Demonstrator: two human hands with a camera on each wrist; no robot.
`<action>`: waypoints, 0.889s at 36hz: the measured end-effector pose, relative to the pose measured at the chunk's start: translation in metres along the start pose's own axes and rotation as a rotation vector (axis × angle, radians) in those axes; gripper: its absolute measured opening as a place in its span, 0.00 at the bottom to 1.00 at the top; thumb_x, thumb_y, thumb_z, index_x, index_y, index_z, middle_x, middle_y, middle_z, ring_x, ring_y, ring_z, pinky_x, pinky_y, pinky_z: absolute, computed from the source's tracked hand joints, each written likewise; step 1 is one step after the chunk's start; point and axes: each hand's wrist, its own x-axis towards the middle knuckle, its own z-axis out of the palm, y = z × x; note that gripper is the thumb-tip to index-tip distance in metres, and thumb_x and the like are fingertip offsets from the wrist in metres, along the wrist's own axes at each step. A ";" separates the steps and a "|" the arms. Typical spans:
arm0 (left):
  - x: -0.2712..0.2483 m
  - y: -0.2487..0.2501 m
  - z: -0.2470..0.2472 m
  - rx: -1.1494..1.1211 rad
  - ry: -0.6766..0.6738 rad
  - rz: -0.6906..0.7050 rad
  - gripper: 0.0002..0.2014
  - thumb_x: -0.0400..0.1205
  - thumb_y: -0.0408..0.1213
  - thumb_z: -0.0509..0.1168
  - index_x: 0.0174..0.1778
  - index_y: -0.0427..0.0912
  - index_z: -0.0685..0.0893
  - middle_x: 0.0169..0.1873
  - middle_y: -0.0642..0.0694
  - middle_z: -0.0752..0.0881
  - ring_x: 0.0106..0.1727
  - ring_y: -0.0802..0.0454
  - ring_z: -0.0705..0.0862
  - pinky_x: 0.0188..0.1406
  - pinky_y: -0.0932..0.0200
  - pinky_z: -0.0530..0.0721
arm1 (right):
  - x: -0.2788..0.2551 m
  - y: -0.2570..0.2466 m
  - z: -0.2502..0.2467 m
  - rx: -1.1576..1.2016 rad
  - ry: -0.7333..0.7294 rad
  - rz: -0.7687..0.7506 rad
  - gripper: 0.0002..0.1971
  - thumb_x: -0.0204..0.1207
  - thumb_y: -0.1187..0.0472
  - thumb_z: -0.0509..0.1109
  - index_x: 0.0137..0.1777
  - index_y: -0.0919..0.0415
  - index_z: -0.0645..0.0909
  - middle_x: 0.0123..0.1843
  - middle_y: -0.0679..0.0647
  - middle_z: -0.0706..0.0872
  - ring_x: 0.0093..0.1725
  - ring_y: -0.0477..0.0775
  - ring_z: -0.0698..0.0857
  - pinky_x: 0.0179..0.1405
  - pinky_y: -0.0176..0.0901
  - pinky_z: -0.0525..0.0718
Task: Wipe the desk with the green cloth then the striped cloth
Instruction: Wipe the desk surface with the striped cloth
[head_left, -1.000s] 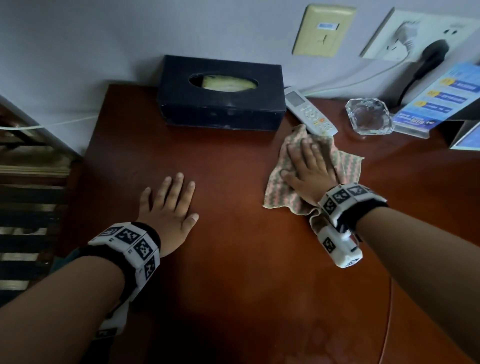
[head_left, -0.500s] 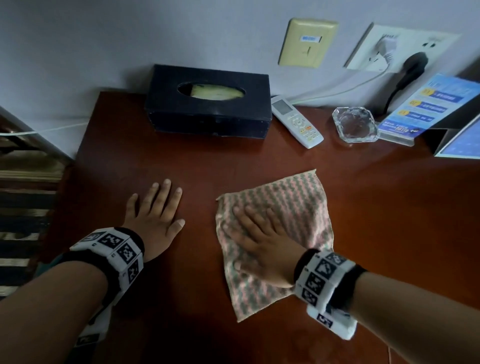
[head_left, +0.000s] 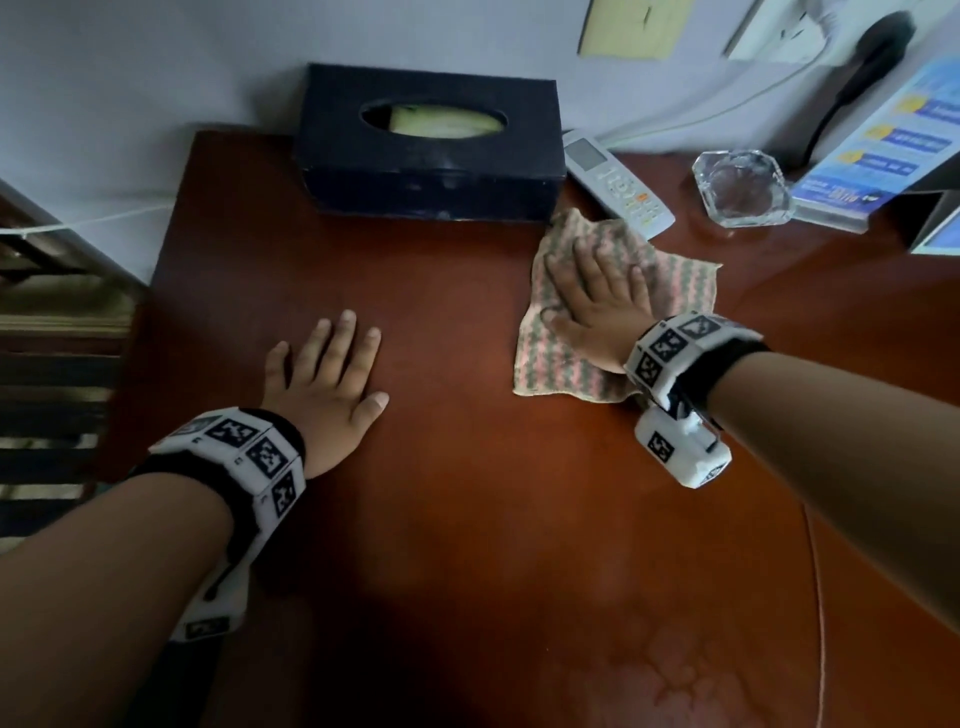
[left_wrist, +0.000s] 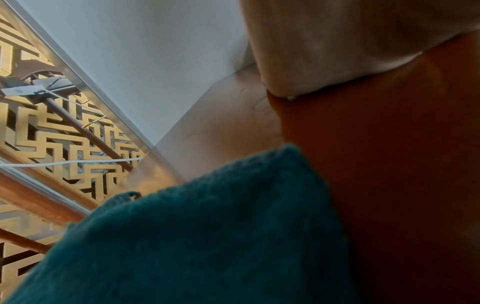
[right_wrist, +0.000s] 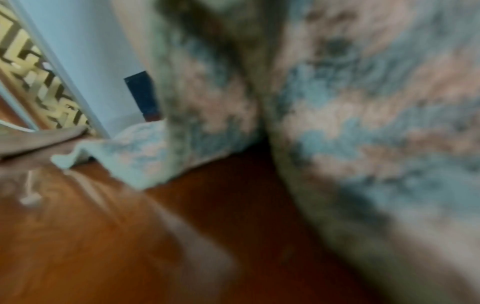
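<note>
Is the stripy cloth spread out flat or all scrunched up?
Mostly spread flat: the pink-and-green striped cloth lies open on the reddish wooden desk under the right hand, one corner bunched.

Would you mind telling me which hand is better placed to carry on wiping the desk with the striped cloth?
Right. The right hand lies flat on the striped cloth; the left hand rests on the bare desk.

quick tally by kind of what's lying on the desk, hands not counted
cloths: 2, the striped cloth and the green cloth
tissue box: 1
remote: 1
glass ashtray: 1
leaflet stand: 1
total: 6
</note>
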 end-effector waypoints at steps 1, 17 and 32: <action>0.000 0.000 0.000 0.002 0.005 0.000 0.31 0.85 0.56 0.34 0.77 0.53 0.24 0.76 0.50 0.21 0.79 0.50 0.25 0.78 0.40 0.34 | -0.005 -0.004 0.003 0.000 0.003 0.000 0.32 0.83 0.38 0.44 0.82 0.41 0.32 0.83 0.47 0.26 0.82 0.51 0.30 0.77 0.59 0.28; -0.009 0.006 0.000 0.090 0.101 -0.010 0.30 0.86 0.55 0.32 0.80 0.49 0.28 0.80 0.48 0.27 0.82 0.48 0.32 0.80 0.39 0.43 | -0.167 -0.081 0.098 -0.113 -0.072 -0.268 0.35 0.78 0.32 0.42 0.79 0.37 0.28 0.77 0.48 0.15 0.75 0.50 0.17 0.74 0.63 0.22; -0.025 0.016 0.017 0.068 0.097 0.119 0.30 0.86 0.55 0.34 0.80 0.49 0.28 0.79 0.49 0.26 0.81 0.50 0.30 0.81 0.41 0.39 | -0.167 -0.057 0.094 -0.106 -0.047 -0.197 0.38 0.78 0.31 0.51 0.81 0.36 0.34 0.78 0.43 0.21 0.78 0.47 0.23 0.76 0.57 0.24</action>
